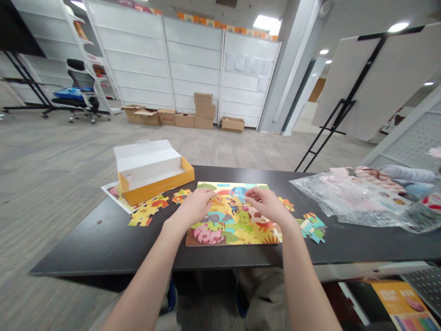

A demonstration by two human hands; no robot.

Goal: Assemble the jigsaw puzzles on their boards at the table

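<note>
A colourful animal jigsaw puzzle (237, 228) lies flat on the black table, mostly filled with joined pieces, including a pink animal at its lower left and a blue one near the top. Over its left side is my left hand (195, 205), fingers bent and thumb apart, with nothing visible in it. My right hand (266, 203) hovers at the upper right, fingers curved and spread from the thumb, near the blue animal. Loose yellow puzzle pieces (147, 212) lie to the left, and green and blue pieces (314, 227) to the right. My hands hide parts of both side edges.
An open yellow box (158, 184) with a white lid stands at the back left, over a printed sheet (115, 193). Clear plastic bags (365, 197) with soft goods cover the table's right end. Below the front edge at right is a shelf with an orange package (401, 299).
</note>
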